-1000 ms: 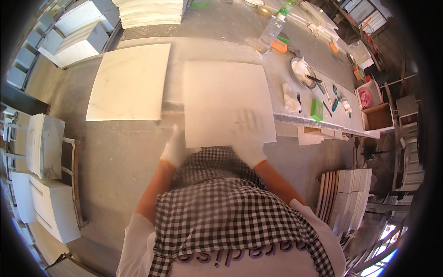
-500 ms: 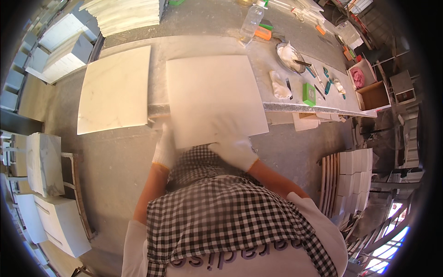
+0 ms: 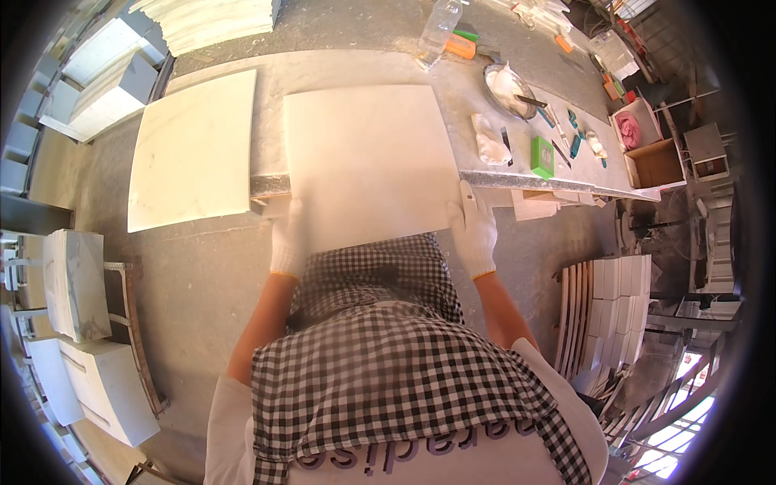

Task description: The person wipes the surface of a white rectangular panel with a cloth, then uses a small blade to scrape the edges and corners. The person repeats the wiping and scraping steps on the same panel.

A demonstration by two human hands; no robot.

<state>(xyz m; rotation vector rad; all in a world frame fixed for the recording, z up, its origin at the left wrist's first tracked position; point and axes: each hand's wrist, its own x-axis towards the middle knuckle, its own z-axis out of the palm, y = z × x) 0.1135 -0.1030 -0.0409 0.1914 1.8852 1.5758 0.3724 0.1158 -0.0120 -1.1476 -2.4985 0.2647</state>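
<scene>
Since the frame half a second ago, the right hand has shifted from the near face of the plain white stone slab to its right side, while the left hand stays at the left side. From my remote station I take the workbench as landmark. The plain slab lies at the middle of the workbench's front, its far part over the top and its near part projecting beyond the front edge, toward the checked apron. Its outline is nearly square, so I can assign it no clear long axis. It extends forward from between the two hands, which flank its near portion just in front of the workbench; neither is plainly nearer. Both wear white gloves. The right hand's fingers are fairly straight along the slab's edge, thumb toward the slab; I cannot tell whether it grips. The left hand is blurred at the opposite edge, and I cannot tell how far it is open or whether it has hold. At the workbench's left end, a grey-veined slab overhangs the front edge. On the workbench's right part sit a green box and a bowl containing white paste; toward its far side stands a clear bottle.
</scene>
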